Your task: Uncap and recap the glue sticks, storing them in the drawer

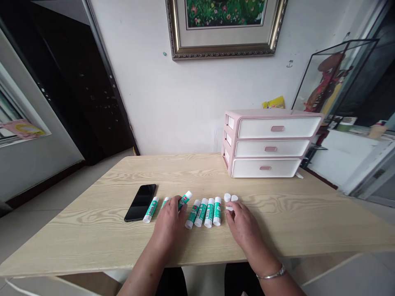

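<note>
While left hand [168, 222] grips green-and-white plastic tube [184, 198], right hand [244, 225] pinches round white plastic cap [228, 208]; next move likely needs steady pinch.

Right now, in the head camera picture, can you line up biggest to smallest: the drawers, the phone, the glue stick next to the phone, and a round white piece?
1. Pink-and-white drawers
2. Black phone
3. Glue stick next to the phone
4. Round white piece

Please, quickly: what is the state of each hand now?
Left hand: closed, holding a green-and-white tube.
Right hand: at a white cap; whether it grips cannot be told.
</note>
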Demonstrator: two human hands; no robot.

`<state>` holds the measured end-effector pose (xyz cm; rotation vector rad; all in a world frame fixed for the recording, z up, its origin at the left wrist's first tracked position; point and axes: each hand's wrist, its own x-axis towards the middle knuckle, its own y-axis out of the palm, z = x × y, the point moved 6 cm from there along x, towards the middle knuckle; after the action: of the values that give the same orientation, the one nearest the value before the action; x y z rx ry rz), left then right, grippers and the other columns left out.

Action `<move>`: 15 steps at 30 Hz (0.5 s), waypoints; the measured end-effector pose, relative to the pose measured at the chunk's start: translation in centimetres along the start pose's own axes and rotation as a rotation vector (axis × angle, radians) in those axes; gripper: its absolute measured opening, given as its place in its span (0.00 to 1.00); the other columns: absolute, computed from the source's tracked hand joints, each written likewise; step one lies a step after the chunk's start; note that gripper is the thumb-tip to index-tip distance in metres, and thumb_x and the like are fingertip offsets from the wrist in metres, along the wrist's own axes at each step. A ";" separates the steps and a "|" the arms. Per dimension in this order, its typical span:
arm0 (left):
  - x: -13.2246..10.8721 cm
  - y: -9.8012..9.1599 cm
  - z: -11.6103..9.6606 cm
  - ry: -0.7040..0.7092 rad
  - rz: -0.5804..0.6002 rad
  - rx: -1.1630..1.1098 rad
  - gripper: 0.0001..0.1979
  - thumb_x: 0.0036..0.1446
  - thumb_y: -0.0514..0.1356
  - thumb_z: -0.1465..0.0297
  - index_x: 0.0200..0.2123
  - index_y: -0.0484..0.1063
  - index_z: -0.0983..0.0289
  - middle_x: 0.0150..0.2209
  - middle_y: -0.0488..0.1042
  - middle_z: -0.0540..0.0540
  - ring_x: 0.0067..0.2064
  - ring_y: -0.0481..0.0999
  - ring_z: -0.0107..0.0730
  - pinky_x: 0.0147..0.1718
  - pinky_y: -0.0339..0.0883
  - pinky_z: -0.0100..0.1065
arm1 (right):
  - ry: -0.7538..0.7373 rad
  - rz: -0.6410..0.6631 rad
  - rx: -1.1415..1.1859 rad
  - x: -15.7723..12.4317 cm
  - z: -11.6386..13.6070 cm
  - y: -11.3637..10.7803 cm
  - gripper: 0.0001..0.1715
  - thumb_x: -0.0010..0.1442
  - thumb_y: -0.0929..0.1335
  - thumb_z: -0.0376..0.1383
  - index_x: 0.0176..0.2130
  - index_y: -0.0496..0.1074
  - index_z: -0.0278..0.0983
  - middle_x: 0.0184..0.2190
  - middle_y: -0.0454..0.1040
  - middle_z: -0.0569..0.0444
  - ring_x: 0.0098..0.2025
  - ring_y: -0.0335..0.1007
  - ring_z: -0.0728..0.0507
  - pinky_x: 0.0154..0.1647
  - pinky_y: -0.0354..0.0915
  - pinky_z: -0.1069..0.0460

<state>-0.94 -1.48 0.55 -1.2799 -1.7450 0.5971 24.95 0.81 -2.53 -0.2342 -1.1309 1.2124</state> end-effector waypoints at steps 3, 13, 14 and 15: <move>0.2 0.7 -0.1 -0.058 0.083 -0.474 0.17 0.66 0.55 0.56 0.50 0.68 0.61 0.41 0.76 0.56 0.38 0.75 0.39 0.38 0.69 0.38 | 0.066 -0.046 0.126 0.0 -0.1 -0.4 0.12 0.67 0.64 0.36 0.47 0.74 0.39 0.45 0.79 0.48 0.45 0.75 0.40 0.49 0.70 0.44; -0.6 1.9 -1.4 -0.197 0.309 -1.104 0.19 0.58 0.62 0.62 0.50 0.67 0.63 0.29 0.66 0.45 0.26 0.65 0.25 0.26 0.60 0.28 | 0.113 -0.095 0.643 3.1 5.4 -2.1 0.18 0.65 0.67 0.48 0.44 0.75 0.38 0.34 0.79 0.50 0.30 0.73 0.45 0.31 0.71 0.52; -0.8 1.9 -1.5 -0.207 0.313 -1.108 0.18 0.57 0.62 0.64 0.50 0.67 0.63 0.29 0.66 0.45 0.26 0.64 0.25 0.26 0.60 0.28 | 0.075 -0.091 0.664 3.6 6.4 -2.1 0.17 0.65 0.67 0.47 0.44 0.75 0.38 0.34 0.79 0.50 0.31 0.72 0.46 0.31 0.71 0.52; -0.9 1.8 -1.5 -0.211 0.317 -1.111 0.17 0.57 0.62 0.65 0.49 0.68 0.63 0.30 0.66 0.46 0.27 0.64 0.25 0.26 0.60 0.27 | 0.034 -0.084 0.680 4.0 7.3 -1.9 0.16 0.66 0.67 0.47 0.44 0.75 0.39 0.35 0.79 0.51 0.31 0.72 0.46 0.32 0.71 0.52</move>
<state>1.39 -1.84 -0.44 -2.3324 -2.1398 -0.1640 20.08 0.44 4.50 0.3064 -0.6387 1.4380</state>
